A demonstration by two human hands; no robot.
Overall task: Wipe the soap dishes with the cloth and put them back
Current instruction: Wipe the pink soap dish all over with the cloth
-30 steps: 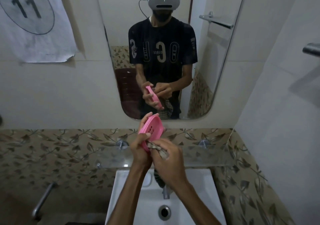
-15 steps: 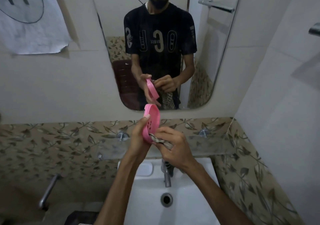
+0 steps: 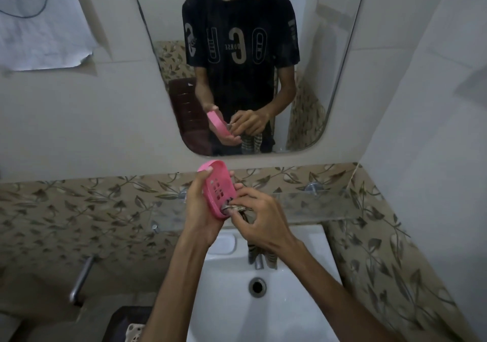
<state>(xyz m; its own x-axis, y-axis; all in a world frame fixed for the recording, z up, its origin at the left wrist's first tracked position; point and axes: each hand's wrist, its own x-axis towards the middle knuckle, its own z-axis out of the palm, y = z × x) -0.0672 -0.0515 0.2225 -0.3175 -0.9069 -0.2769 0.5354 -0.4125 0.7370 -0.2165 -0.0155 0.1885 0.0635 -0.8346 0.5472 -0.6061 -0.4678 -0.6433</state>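
Observation:
My left hand (image 3: 201, 209) grips a pink slotted soap dish (image 3: 217, 188), tilted upright with its inside facing me, above the white sink (image 3: 229, 302). My right hand (image 3: 259, 219) pinches a striped cloth (image 3: 263, 256) and presses a bunched end of it into the dish's lower edge. The rest of the cloth hangs down in front of the tap. The mirror (image 3: 311, 83) repeats both hands, the dish and the cloth.
A glass shelf (image 3: 316, 207) on metal pegs runs across the leaf-patterned tiles behind my hands. A metal tap (image 3: 259, 261) stands over the drain (image 3: 257, 286). A grab bar (image 3: 80, 279) is at lower left, a dark bin (image 3: 123, 323) below it.
The dish has turned from edge-on so that its slotted inside faces me. My right hand keeps the cloth at its lower end. The view has tipped downward.

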